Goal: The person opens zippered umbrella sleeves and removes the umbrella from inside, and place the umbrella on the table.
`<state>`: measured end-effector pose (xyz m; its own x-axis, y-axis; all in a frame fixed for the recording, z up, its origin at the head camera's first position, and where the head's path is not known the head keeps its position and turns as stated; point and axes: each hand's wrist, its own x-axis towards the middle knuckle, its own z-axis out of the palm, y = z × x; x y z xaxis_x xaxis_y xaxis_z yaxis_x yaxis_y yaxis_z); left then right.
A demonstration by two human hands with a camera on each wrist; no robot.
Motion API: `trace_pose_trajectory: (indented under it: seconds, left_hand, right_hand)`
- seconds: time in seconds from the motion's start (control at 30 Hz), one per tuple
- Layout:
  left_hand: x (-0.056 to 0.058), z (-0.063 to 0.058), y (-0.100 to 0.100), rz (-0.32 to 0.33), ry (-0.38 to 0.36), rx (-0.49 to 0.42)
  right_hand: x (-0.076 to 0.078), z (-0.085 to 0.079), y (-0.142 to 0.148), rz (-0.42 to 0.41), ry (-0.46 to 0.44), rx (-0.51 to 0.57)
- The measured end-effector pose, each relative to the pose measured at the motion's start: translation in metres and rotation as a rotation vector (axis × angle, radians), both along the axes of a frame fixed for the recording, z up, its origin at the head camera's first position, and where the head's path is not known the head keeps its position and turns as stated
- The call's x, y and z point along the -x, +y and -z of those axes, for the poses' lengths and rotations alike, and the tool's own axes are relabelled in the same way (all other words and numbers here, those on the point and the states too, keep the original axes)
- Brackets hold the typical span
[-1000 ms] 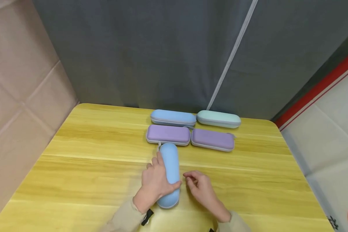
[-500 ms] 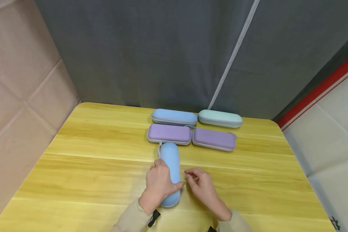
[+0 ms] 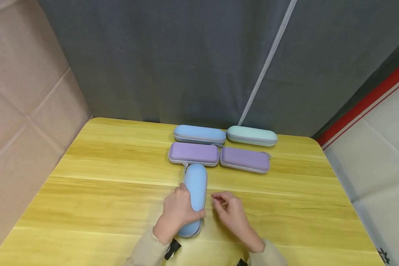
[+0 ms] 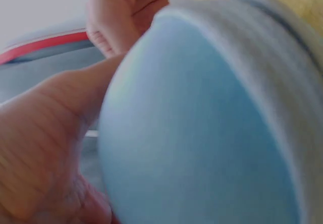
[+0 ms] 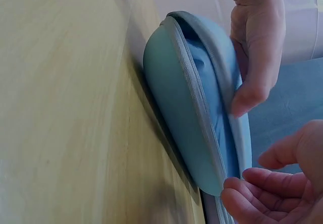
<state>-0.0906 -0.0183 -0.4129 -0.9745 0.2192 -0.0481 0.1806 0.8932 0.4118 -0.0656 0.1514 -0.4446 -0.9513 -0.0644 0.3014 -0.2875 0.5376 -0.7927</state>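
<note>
Against the frame half a second earlier, we note the near blue case (image 3: 197, 184) has swung its near end leftward with the left hand (image 3: 178, 211). We log it on the yellow table (image 3: 106, 210), just before the left purple case (image 3: 194, 153). The left hand grips it; the right hand (image 3: 232, 213), loosely curled around nothing, sits just beside. The zipper (image 5: 198, 94) stands partly apart, showing blue lining (image 5: 208, 75).
</note>
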Motion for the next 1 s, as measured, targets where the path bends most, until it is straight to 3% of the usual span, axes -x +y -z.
trace_pose_trajectory:
  seconds: [0.13, 0.3, 0.43, 0.7, 1.0]
  left_hand:
    - [0.005, -0.002, -0.009, 0.028, -0.083, -0.085]
    - [0.010, 0.001, -0.023, 0.085, -0.126, -0.224]
    - [0.013, 0.001, -0.032, 0.107, -0.171, -0.326]
    - [0.015, 0.001, -0.046, 0.069, -0.297, -0.490]
    - [0.018, 0.005, -0.061, 0.104, -0.415, -0.706]
  right_hand:
    - [0.002, 0.001, -0.002, -0.009, 0.044, 0.002]
    - [0.006, 0.002, -0.006, -0.031, 0.067, 0.006]
    - [0.008, 0.002, -0.010, -0.039, 0.035, 0.031]
    - [0.012, -0.001, -0.018, -0.022, -0.050, 0.041]
    - [0.015, -0.005, -0.023, -0.013, -0.099, 0.020]
